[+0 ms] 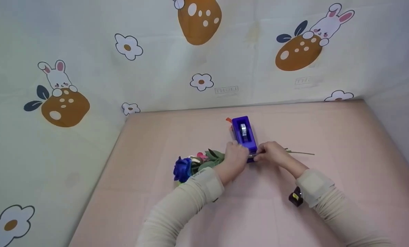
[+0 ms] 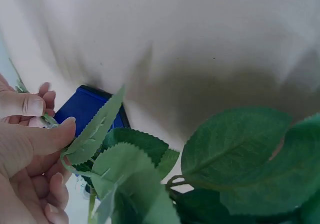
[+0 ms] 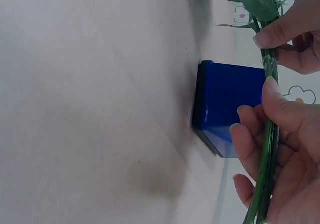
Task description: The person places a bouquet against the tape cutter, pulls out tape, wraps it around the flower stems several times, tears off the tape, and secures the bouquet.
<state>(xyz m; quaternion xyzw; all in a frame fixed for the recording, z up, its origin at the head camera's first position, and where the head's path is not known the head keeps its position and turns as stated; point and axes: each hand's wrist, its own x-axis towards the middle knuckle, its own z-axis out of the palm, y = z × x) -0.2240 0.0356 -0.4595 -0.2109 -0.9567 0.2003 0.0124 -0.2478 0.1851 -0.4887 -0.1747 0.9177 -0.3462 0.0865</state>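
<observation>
A bunch of artificial flowers lies sideways across both hands, with a blue rose (image 1: 182, 169) and green leaves (image 2: 235, 154) at its left end. My left hand (image 1: 237, 159) pinches the green stems (image 3: 265, 159) just below the leaves. Farther down, my right hand (image 1: 274, 154) holds the same stems between thumb and curled fingers. A clear, shiny band of tape (image 3: 270, 60) shows around the stems between the two thumbs. Right behind the hands stands a blue tape dispenser (image 1: 251, 142) with a tape roll (image 1: 243, 131) in it, its front end partly hidden by them.
On the pink tabletop (image 1: 139, 206), a small black object with a yellow patch (image 1: 296, 197) lies beside the right sleeve. An orange strip (image 1: 228, 120) sticks out at the dispenser's far left. Cloth with rabbit prints (image 1: 163, 75) hangs behind the table.
</observation>
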